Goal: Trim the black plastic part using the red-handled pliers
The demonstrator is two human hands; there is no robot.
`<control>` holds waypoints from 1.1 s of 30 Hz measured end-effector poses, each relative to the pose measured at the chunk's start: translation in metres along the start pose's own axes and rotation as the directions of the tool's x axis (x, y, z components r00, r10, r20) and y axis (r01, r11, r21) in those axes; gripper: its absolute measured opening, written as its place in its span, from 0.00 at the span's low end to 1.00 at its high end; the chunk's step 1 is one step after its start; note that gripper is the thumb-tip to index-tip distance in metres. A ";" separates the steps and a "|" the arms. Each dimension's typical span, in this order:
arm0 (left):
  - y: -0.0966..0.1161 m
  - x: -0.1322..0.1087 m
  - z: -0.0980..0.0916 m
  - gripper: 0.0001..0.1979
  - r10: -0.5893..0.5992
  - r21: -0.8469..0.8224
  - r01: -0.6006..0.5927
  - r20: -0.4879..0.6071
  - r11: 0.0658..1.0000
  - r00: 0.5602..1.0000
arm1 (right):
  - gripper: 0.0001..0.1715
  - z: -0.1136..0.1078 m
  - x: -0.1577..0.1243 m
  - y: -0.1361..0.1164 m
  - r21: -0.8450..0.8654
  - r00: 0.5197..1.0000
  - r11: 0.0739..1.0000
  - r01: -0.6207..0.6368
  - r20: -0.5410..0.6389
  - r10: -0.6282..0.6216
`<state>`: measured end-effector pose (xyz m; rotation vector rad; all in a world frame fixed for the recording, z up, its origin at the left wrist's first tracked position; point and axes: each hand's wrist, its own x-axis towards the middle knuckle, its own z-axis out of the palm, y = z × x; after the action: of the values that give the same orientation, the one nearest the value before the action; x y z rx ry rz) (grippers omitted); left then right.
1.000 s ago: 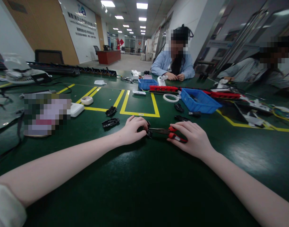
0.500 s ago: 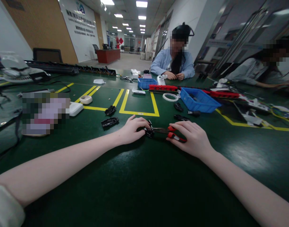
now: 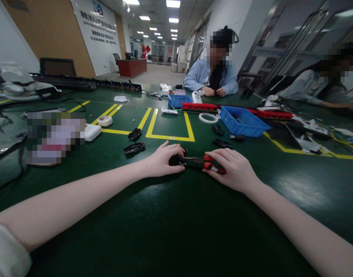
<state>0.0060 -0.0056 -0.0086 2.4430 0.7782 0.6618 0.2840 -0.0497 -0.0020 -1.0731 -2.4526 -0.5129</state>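
My left hand is curled around a small black part on the green table. My right hand grips the red handles of a pair of pliers. The pliers' dark jaws point left and meet the black part at my left fingertips. Both hands rest low on the table surface, near its middle.
More black parts lie left of my hands, others behind them. A blue bin and white ring sit beyond. A white box is at left. Two other people sit at the far and right sides.
The view shifted slightly. My left hand closed a little more over the black part, and the pliers' jaws stayed on it.
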 end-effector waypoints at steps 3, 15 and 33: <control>-0.001 0.001 0.000 0.09 0.024 -0.025 -0.024 -0.008 0.999 1.000 | 0.23 0.001 0.000 0.000 0.028 1.000 1.000 -0.004 0.013 0.004; 0.000 0.001 -0.002 0.05 0.068 -0.123 -0.069 -0.007 0.990 0.998 | 0.23 0.001 0.000 0.001 0.229 0.994 0.970 -0.075 0.099 0.053; 0.003 0.001 -0.002 0.06 0.057 0.002 -0.057 -0.013 0.998 0.998 | 0.21 -0.001 0.002 0.000 0.217 0.995 0.974 -0.065 0.088 0.046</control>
<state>0.0066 -0.0068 -0.0051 2.4721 0.7168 0.6997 0.2828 -0.0494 -0.0003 -1.0858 -2.4719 -0.1770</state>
